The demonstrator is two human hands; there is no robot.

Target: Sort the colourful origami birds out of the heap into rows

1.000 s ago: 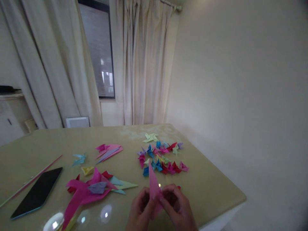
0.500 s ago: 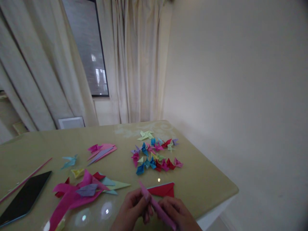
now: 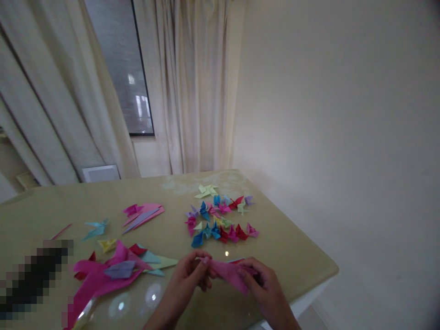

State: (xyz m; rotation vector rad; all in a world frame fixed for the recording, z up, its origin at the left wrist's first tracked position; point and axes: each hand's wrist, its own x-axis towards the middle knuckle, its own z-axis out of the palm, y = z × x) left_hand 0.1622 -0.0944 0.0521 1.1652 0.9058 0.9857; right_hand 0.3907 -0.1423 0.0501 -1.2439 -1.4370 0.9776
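Between both hands, above the near edge of the table, is a folded piece of pink paper point(image 3: 228, 274). My left hand point(image 3: 193, 275) pinches its left end between thumb and fingers. At the other end my right hand point(image 3: 258, 280) grips it, thumb on the near face and fingers behind. Just beyond the pink paper lies a folded red paper point(image 3: 236, 261), mostly hidden by it and my right hand. To the left of my left hand sits a pile with a large magenta folded paper point(image 3: 103, 279), a purple paper plane point(image 3: 120, 269) and pale green pointed pieces point(image 3: 165, 262).
Several small colourful origami figures point(image 3: 207, 231) stand beyond my hands, with a pale green pinwheel shape point(image 3: 207, 190) behind them. Pink and purple folded papers point(image 3: 146, 215) and a light blue bird shape point(image 3: 96, 228) lie further left. A wall point(image 3: 326, 137) borders the table point(image 3: 292, 243) on the right.
The pink paper has turned from a steep, edge-on slant to lie more level, its broad face showing. My right hand has moved up and right, now covering most of the red paper.
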